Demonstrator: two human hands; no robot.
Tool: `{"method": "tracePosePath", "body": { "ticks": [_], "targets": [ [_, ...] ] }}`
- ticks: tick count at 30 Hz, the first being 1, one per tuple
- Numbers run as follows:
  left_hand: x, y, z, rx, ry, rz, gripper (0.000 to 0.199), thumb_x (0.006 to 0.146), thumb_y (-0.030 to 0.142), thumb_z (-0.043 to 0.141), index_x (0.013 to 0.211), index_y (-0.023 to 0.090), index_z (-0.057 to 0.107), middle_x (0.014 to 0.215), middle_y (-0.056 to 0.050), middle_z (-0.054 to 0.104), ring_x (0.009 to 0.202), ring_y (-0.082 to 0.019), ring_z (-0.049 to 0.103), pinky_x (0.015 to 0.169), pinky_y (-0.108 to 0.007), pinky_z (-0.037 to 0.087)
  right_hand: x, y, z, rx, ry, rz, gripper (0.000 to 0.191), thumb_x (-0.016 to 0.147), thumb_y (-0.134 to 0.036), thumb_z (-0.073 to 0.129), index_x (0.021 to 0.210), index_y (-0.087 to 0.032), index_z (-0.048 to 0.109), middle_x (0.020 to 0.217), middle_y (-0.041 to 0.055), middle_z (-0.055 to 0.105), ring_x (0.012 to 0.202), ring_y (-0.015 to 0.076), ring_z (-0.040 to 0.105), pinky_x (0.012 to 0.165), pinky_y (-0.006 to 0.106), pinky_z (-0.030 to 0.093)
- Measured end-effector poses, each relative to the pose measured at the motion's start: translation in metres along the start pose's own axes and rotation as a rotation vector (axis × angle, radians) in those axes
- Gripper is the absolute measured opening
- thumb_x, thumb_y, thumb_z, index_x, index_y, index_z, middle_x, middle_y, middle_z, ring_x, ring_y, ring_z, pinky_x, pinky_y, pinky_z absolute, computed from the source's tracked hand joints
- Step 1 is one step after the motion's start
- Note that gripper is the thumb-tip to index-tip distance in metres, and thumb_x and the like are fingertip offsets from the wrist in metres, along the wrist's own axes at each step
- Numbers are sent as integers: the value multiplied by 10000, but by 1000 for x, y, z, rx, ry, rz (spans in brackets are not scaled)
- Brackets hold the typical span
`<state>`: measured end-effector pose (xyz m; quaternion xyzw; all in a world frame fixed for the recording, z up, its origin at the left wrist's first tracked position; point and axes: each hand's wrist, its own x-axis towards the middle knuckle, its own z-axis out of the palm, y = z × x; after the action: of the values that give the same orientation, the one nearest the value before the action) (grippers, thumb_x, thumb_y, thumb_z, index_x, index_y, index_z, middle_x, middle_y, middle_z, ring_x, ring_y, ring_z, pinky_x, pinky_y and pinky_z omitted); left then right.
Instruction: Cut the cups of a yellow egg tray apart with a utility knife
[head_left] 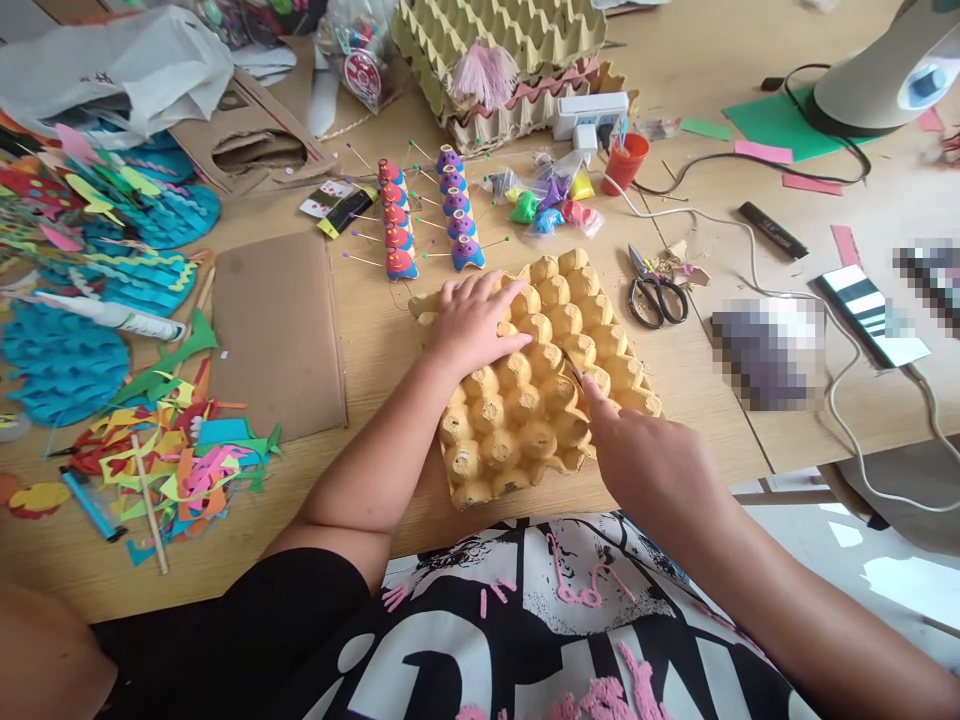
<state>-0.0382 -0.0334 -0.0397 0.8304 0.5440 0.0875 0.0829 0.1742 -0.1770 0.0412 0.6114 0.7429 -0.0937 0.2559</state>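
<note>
A yellow egg tray (491, 450) lies bumps up on the wooden table in front of me. A cut runs into it from the near edge, between its rows of bumps. My left hand (476, 325) rests on its upper left part, fingers spread and thumb out. My right hand (637, 445) is closed around a knife, with its index finger stretched along the top. The thin knife blade (572, 365) meets the tray near its middle; the handle is hidden in my fist.
Scissors (654, 292) lie right of the tray. Behind it stand two rows of painted egg-carton caterpillars (395, 220) with pins sticking out sideways. Cardboard (277, 335) and colourful paper scraps (187, 455) lie left. A red cup (625, 163), a white cable (739, 222) and stacked egg trays (502, 40) are farther back.
</note>
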Motion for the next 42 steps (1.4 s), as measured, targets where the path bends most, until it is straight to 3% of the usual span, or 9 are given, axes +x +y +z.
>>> {"method": "tracePosePath", "body": {
  "ticks": [9,19,25,30,37,42],
  "targets": [
    [0,0,0,7,8,2,780,919,578,715,1620,342,468,1680,-102,457,1549,-336,396,1277,-539,232,17,-4,12,69,63,23,707,1036,-166,364,1735,-161,266,882,129,779,680,225,711,506,318,343],
    [1,0,-1,22,5,4,770,924,594,708,1614,344,475,1673,-105,466,1537,-329,413,1265,-535,249,-23,29,-7,94,140,73,614,1098,-340,400,1707,-268,362,895,44,821,699,222,734,518,329,301],
    [1,0,-1,8,2,9,772,924,582,716,1613,323,480,1675,-115,462,1541,-341,405,1270,-544,237,-32,29,13,61,149,29,606,1078,-313,475,1679,-265,416,891,21,825,660,191,730,484,317,258],
    [1,1,-3,7,-9,-1,774,922,576,723,1614,334,474,1685,-109,447,1543,-350,398,1271,-543,235,-40,25,30,4,158,-12,692,1016,-226,568,1686,-259,399,764,-3,778,581,175,704,469,322,156],
    [0,1,-2,7,1,2,766,922,570,722,1609,333,481,1677,-107,458,1538,-351,406,1271,-545,235,-42,18,26,-62,101,-17,746,971,-144,579,1691,-196,387,736,25,751,594,184,715,475,336,126],
    [0,1,-2,5,3,3,766,923,563,721,1612,335,477,1672,-103,463,1539,-358,403,1271,-543,235,-42,13,16,-83,4,-26,800,974,-103,542,1721,-172,267,753,40,741,629,193,735,480,335,137]
  ]
}}
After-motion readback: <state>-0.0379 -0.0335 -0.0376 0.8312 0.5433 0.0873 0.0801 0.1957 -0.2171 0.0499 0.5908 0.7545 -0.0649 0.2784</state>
